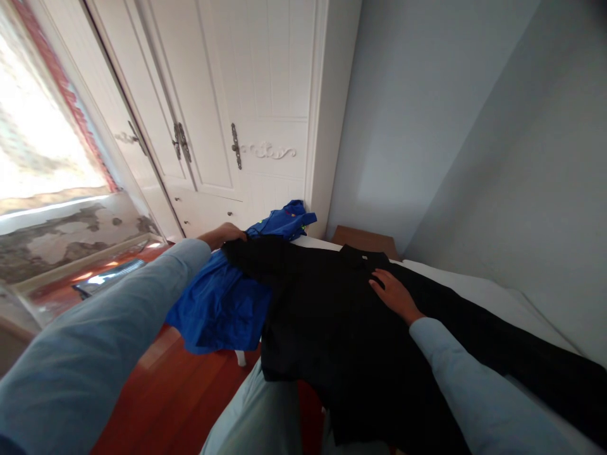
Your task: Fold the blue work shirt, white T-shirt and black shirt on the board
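A black shirt (327, 316) lies spread on a white bed (478, 287), its collar toward the far end. My right hand (391, 292) rests flat on it just below the collar, fingers stretched out. My left hand (229, 234) reaches to the far left edge of the black shirt, at its sleeve, with the fingers curled over the fabric. Under that arm a blue garment (222, 303) hangs over the bed's edge. Both my arms wear light blue sleeves.
A white wardrobe (227, 114) with metal handles stands beyond the bed. A wooden bedside table (365, 240) sits in the corner by the grey wall. Red-brown floor (180, 398) lies on the left, with a bright curtained window (38, 139) beyond.
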The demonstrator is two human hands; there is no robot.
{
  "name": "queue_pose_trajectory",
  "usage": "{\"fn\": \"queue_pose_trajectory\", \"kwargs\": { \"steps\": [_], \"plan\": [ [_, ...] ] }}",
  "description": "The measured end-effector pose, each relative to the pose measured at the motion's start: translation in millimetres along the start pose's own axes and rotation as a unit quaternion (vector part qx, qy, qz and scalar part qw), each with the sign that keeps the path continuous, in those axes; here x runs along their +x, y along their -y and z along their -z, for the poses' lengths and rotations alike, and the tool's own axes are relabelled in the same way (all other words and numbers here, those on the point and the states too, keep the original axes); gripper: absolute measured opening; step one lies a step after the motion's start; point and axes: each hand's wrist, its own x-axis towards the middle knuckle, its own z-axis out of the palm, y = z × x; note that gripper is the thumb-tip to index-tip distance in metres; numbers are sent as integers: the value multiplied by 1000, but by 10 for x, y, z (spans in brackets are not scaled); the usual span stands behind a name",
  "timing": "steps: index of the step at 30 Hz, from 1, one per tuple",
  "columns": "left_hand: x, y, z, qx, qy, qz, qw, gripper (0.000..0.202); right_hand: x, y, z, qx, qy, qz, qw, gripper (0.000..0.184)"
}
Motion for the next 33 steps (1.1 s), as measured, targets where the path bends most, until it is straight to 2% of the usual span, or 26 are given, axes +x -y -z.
{"fn": "queue_pose_trajectory", "kwargs": {
  "steps": [5, 8, 10, 12, 15, 17, 20, 23, 26, 30, 33],
  "plan": [
    [26, -127, 5, -32, -149, 45, 987, 41, -3, -24, -16, 8, -14, 10, 1000, 42],
    [-63, -193, -58, -21, -228, 64, 971, 44, 1, -31, -20, 15, -20, 12, 1000, 40],
    [-153, -245, -125, -3, -255, 25, 967, 42, 6, -37, -26, 23, -20, 10, 999, 40],
    [-263, -309, -222, 36, -255, -60, 964, 41, 11, -46, -35, 30, -23, 10, 999, 41],
    [-480, -430, -460, 109, -200, -224, 948, 41, 16, -49, -42, 35, -30, 13, 999, 39],
    [-662, -523, -692, 145, -121, -323, 927, 38, 15, -31, -30, 32, -27, 11, 999, 38],
    [-963, -659, -1113, 187, -1, -420, 888, 35, 6, 30, 19, 20, -13, 2, 1000, 38],
    [-1198, -772, -1529, 197, 81, -496, 842, 35, 0, 102, 74, 14, -2, -5, 1000, 38],
    [-1273, -870, -1880, 203, 131, -524, 817, 41, 5, 148, 101, 14, -2, -11, 1000, 37],
    [-1173, -960, -2254, 206, 142, -479, 841, 55, 17, 167, 99, 17, -7, -16, 1000, 36],
    [-1061, -953, -2456, 215, 130, -444, 860, 60, 21, 170, 100, 20, -13, -18, 1000, 36]
  ]
}}
